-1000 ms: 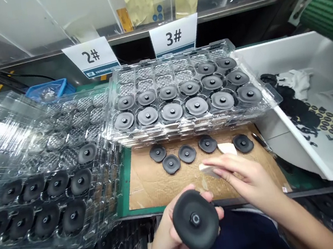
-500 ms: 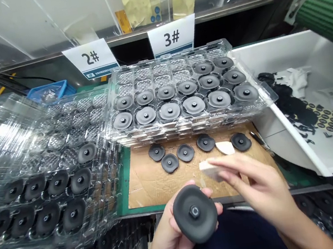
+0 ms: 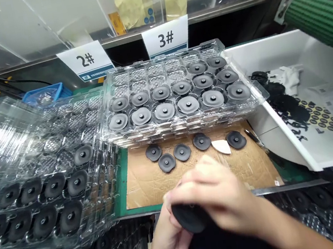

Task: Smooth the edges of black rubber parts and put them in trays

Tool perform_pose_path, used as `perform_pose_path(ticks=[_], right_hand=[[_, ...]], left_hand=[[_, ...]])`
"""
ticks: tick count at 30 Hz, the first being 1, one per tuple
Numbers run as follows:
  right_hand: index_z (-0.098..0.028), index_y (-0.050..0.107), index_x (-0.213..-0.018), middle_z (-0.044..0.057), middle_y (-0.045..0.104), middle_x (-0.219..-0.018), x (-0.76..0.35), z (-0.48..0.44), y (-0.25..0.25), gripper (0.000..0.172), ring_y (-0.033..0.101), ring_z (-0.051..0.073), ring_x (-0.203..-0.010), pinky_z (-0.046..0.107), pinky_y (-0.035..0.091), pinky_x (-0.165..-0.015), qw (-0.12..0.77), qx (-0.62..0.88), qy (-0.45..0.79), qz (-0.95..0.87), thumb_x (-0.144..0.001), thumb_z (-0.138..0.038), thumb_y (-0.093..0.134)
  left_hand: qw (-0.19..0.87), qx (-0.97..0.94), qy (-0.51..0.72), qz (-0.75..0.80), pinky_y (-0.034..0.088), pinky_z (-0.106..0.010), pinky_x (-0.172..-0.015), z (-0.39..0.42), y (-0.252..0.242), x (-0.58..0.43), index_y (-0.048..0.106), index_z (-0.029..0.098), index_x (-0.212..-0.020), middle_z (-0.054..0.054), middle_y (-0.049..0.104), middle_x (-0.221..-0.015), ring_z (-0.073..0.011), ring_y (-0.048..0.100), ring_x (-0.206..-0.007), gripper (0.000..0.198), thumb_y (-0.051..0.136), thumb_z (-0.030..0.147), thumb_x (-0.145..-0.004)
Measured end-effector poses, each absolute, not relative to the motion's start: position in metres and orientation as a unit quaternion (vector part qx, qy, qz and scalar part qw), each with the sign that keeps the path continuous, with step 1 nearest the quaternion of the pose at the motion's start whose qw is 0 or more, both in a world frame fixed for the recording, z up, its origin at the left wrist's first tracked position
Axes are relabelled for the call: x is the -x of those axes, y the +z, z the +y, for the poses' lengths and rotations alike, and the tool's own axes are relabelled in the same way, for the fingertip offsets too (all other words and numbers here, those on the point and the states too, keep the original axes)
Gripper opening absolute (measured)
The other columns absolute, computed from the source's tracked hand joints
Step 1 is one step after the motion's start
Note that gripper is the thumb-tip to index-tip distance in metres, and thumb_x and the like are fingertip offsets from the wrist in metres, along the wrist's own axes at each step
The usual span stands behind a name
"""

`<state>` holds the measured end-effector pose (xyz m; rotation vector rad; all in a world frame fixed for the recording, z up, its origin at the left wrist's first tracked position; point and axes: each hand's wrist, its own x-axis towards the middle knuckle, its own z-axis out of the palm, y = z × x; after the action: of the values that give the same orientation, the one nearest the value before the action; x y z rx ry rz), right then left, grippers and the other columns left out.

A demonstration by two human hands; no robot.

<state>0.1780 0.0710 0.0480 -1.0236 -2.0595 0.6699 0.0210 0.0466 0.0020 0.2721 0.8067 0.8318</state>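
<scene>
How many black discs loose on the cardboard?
5 on the cardboard sheet: leftmost disc, one just nearer it, then the next, another, and the rightmost. Others may hide under the clear tray.

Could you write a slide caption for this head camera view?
A person's right hand covers a black disc held in the left hand, above a cardboard sheet beside clear plastic trays.

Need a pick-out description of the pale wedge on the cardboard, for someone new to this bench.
Below the clear plastic tray stack under the 3# sign lies a cardboard sheet with five black discs on it. The pale wedge sits between the two rightmost discs, the only light-coloured piece among them.
</scene>
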Motion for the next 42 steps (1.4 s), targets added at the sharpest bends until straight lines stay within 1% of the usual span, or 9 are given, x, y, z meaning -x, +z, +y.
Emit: perform_pose_path(ticks=[5, 11, 17, 21, 26, 31, 36, 39, 42], right_hand=[[-0.023, 0.061, -0.106, 0.004, 0.065, -0.097, -0.207, 0.063, -0.015, 0.025, 0.059, 0.015, -0.089, 0.029, 0.046, -0.076, 0.34, 0.577, 0.343, -0.659, -0.089, -0.02, 0.044], [-0.021, 0.069, -0.093, 0.003, 0.069, -0.079, -0.199, 0.027, -0.075, 0.02, 0.063, 0.018, -0.074, 0.032, 0.051, -0.068, 0.276, 0.606, 0.372, -0.646, -0.084, -0.02, 0.051], [-0.023, 0.06, -0.107, 0.003, 0.064, -0.106, -0.194, 0.046, -0.005, 0.023, 0.059, 0.017, -0.097, 0.026, 0.049, -0.078, 0.381, 0.635, 0.331, -0.584, -0.087, -0.023, 0.048], [-0.019, 0.056, -0.111, 0.004, 0.066, -0.097, -0.171, 0.051, 0.048, 0.029, 0.059, 0.016, -0.084, 0.028, 0.047, -0.075, 0.466, 0.514, 0.274, -0.666, -0.083, -0.013, 0.049], [-0.017, 0.06, -0.1, 0.002, 0.065, -0.085, -0.157, 0.058, 0.06, 0.022, 0.057, 0.013, -0.074, 0.027, 0.044, -0.07, 0.355, 0.428, 0.346, -0.755, -0.084, -0.009, 0.047], [-0.011, 0.057, -0.106, 0.008, 0.064, -0.084, -0.155, 0.062, 0.059, 0.025, 0.056, 0.017, -0.075, 0.033, 0.041, -0.071, 0.422, 0.47, 0.227, -0.742, -0.085, -0.012, 0.043], [-0.017, 0.058, -0.098, 0.002, 0.064, -0.08, -0.174, 0.045, 0.062, 0.02, 0.055, 0.012, -0.068, 0.026, 0.04, -0.065, 0.34, 0.461, 0.308, -0.76, -0.083, -0.01, 0.047], [-0.017, 0.057, -0.103, 0.003, 0.061, -0.077, -0.182, 0.043, 0.065, 0.024, 0.049, 0.014, -0.064, 0.027, 0.036, -0.062, 0.322, 0.538, 0.252, -0.737, -0.085, -0.01, 0.044], [-0.018, 0.06, -0.102, 0.004, 0.058, -0.077, -0.18, 0.055, 0.069, 0.024, 0.045, 0.016, -0.068, 0.03, 0.034, -0.064, 0.323, 0.468, 0.203, -0.797, -0.086, -0.012, 0.043]], left_hand=[[0.846, -0.082, 0.421, 0.316, 0.042, -0.032, -0.093, 0.048, 0.007, -0.013, 0.059, 0.031, -0.11, -0.004, 0.056, -0.126, -0.0246, 0.058, -0.105, 0.049, 0.073, 0.025, -0.064], [0.841, -0.081, 0.428, 0.321, 0.041, -0.032, -0.095, 0.05, 0.002, -0.008, 0.061, 0.03, -0.108, -0.002, 0.062, -0.118, -0.0259, 0.058, -0.106, 0.054, 0.076, 0.033, -0.056], [0.839, -0.101, 0.426, 0.324, 0.046, -0.032, -0.09, 0.049, 0.004, -0.018, 0.059, 0.029, -0.111, -0.004, 0.061, -0.119, -0.0248, 0.059, -0.103, 0.052, 0.074, 0.028, -0.061], [0.816, -0.12, 0.444, 0.349, 0.043, -0.03, -0.093, 0.05, 0.005, -0.022, 0.057, 0.026, -0.114, -0.006, 0.063, -0.114, -0.0225, 0.058, -0.105, 0.054, 0.073, 0.028, -0.063], [0.791, -0.126, 0.459, 0.385, 0.04, -0.039, -0.097, 0.051, 0.004, -0.023, 0.057, 0.027, -0.114, -0.005, 0.062, -0.114, -0.027, 0.056, -0.107, 0.056, 0.075, 0.03, -0.06], [0.817, -0.138, 0.422, 0.367, 0.039, -0.036, -0.098, 0.051, 0.006, -0.027, 0.06, 0.023, -0.109, -0.007, 0.062, -0.114, -0.0257, 0.053, -0.11, 0.049, 0.073, 0.033, -0.063], [0.828, -0.135, 0.436, 0.326, 0.046, -0.029, -0.088, 0.052, 0.007, -0.02, 0.062, 0.028, -0.105, -0.002, 0.064, -0.112, -0.0215, 0.06, -0.099, 0.052, 0.078, 0.023, -0.056], [0.818, -0.126, 0.447, 0.34, 0.044, -0.026, -0.089, 0.051, 0.009, -0.022, 0.061, 0.027, -0.109, -0.003, 0.063, -0.114, -0.0202, 0.056, -0.105, 0.053, 0.076, 0.021, -0.058], [0.837, -0.105, 0.409, 0.348, 0.045, -0.028, -0.088, 0.051, 0.012, -0.026, 0.062, 0.024, -0.108, -0.004, 0.066, -0.109, -0.0225, 0.057, -0.105, 0.054, 0.078, 0.027, -0.057]])
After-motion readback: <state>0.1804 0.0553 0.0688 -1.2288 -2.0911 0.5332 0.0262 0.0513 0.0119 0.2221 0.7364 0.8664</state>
